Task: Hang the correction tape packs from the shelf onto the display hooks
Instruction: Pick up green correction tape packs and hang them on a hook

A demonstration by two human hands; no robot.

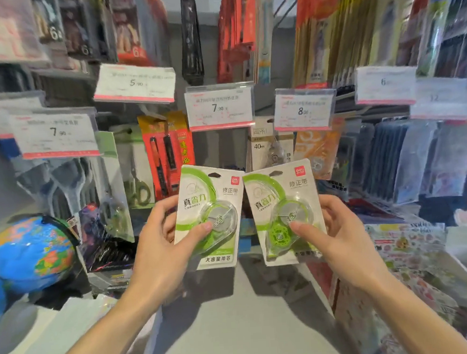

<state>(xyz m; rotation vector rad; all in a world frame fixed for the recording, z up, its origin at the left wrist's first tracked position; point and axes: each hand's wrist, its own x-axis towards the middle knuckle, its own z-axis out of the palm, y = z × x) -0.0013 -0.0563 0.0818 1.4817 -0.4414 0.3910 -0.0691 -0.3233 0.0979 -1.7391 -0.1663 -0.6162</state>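
1. The person's left hand grasps a green correction tape pack, thumb pressed on its clear blister, fingers behind the card.
2. The right hand grasps a second correction tape pack the same way.
3. Both packs are held upright side by side, top corners nearly touching, in front of the display, below the 7.90 price tag.
4. A globe sits at the shelf's left edge.
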